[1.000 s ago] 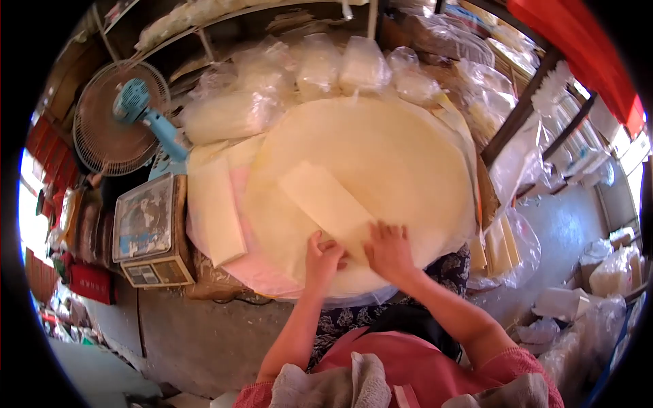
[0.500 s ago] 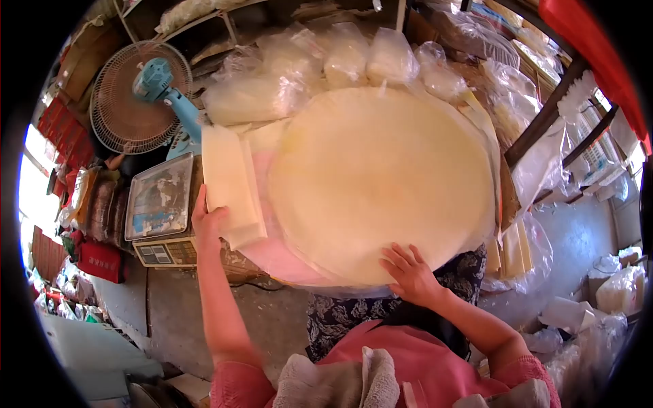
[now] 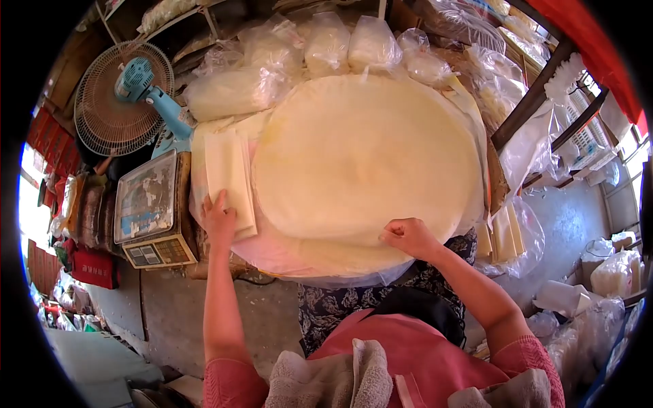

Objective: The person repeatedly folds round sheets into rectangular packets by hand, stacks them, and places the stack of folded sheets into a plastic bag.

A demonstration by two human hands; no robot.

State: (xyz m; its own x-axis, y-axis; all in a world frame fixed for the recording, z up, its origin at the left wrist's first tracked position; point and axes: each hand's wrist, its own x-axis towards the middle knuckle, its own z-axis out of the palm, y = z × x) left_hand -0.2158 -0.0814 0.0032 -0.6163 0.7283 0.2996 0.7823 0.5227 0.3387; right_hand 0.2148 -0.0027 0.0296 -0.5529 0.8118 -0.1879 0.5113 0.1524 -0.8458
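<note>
A large round stack of thin, cream-coloured sheets [image 3: 367,149] lies in front of me. My right hand [image 3: 408,238] is closed at its near edge, pinching the edge of the top sheet, which is drawn back from the sheets below. On the left, folded cream strips [image 3: 230,177] lie in a pile beside the round stack. My left hand [image 3: 219,216] rests on the near end of that pile, its fingers apart.
A scale [image 3: 153,211] with a metal tray stands at the left, a blue fan [image 3: 136,81] behind it. Filled plastic bags [image 3: 326,47] line the back. At the right are a dark post [image 3: 537,95] and more folded strips [image 3: 507,234] in plastic.
The folded strip from the round stack has gone to the left pile with my left hand. My right hand has closed at the top sheet's near edge, and that edge has lifted back.
</note>
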